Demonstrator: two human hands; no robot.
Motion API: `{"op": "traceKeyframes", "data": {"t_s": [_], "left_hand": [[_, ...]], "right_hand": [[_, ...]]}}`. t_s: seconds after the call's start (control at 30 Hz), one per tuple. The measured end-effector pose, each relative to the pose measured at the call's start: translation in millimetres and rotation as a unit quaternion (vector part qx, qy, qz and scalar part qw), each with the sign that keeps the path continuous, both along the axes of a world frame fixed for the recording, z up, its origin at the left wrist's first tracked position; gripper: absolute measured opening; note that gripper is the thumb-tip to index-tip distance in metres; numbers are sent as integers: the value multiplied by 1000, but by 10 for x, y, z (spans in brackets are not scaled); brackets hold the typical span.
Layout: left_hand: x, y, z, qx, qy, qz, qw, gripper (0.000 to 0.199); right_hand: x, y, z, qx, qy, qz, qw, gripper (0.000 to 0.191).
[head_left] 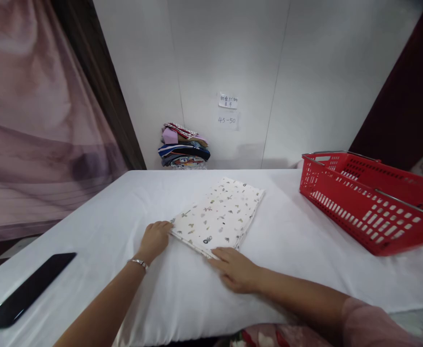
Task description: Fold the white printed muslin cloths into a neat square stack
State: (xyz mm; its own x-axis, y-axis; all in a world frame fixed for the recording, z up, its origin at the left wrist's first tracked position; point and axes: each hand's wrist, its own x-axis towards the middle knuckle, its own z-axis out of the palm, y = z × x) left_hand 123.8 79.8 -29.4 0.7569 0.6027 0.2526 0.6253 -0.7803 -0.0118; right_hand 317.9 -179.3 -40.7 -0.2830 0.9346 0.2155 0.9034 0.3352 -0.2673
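A white folded cloth (pixel 218 212) with small grey and brown printed motifs lies at a slant on the white-covered table, its layered edges facing me. At its near left corner, my left hand (pixel 156 237) has its fingers closed on the edge; a silver bracelet is around that wrist. My right hand (pixel 237 270) pinches the near right corner, with fingers on top and the thumb at the edge. The undersides of both fingertips are hidden.
A red plastic basket (pixel 359 207) with metal handles stands at the right. On the left lies a dark flat phone-like slab (pixel 30 291). Behind the table's far edge is a stack of folded fabrics (pixel 184 149), below paper notes (pixel 228 111) on the wall.
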Motion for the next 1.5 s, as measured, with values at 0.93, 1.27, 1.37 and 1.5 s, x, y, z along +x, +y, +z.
{"op": "traceKeyframes", "data": {"t_s": [0.93, 1.27, 1.37, 1.5], "left_hand": [[764, -375, -325, 4, -24, 80, 996, 57], [753, -350, -392, -25, -23, 94, 995, 58], [749, -347, -398, -33, -19, 96, 995, 58], [741, -339, -420, -26, -21, 94, 995, 58]], "right_hand": [[967, 1883, 122, -140, -8, -114, 984, 72], [1069, 2260, 27, -144, -2, -104, 984, 78], [1054, 2370, 23, -150, -5, -90, 985, 77], [1121, 2455, 13, -172, 0, -83, 982, 80]]}}
